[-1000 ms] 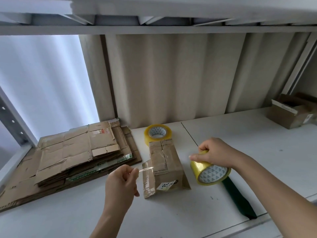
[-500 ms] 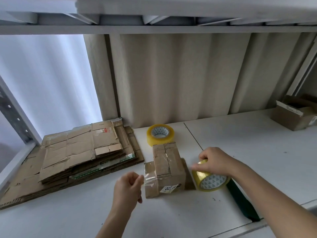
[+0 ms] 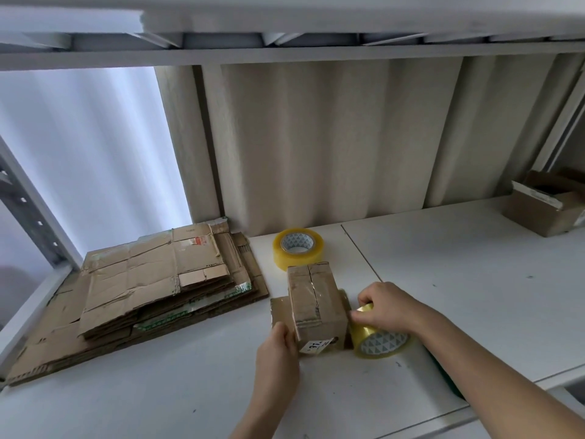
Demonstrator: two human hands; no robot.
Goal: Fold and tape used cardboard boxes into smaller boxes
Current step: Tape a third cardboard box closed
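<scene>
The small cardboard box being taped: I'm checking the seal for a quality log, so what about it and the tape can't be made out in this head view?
- small cardboard box: its left side and the tape end are covered by the left hand.
- white label: print too small to read.
- tape roll: its top is hidden under the right hand.
- dark green object: mostly covered by the right forearm.

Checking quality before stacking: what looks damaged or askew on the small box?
The box has a crooked, torn top seam under wrinkled old tape, and loose flaps stick out at its base. A label is peeling off its front.
</scene>
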